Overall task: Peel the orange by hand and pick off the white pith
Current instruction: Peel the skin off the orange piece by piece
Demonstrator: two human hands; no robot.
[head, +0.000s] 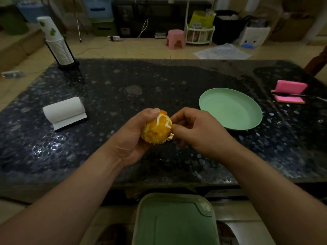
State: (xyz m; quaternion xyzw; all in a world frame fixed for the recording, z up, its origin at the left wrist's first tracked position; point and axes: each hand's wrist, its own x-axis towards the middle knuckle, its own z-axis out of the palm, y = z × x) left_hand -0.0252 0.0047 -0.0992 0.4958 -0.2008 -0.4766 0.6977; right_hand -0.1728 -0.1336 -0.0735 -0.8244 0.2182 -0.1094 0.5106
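Observation:
My left hand (131, 137) grips a mostly peeled orange (156, 132) above the dark table, thumb curled over its top. The bare flesh faces me, with white pith strands across its upper right. My right hand (196, 129) sits against the orange's right side, thumb and fingers pinching at the pith or a scrap of peel there. A small yellow bit of peel (171, 136) shows at the lower right of the fruit, between the two hands.
A green plate (230, 108) lies to the right on the dark speckled table (123, 89). A paper towel roll (64, 110) lies left, a cup stack (56, 43) at back left, pink sponges (290, 91) far right. A green bin lid (174, 220) sits below the table's near edge.

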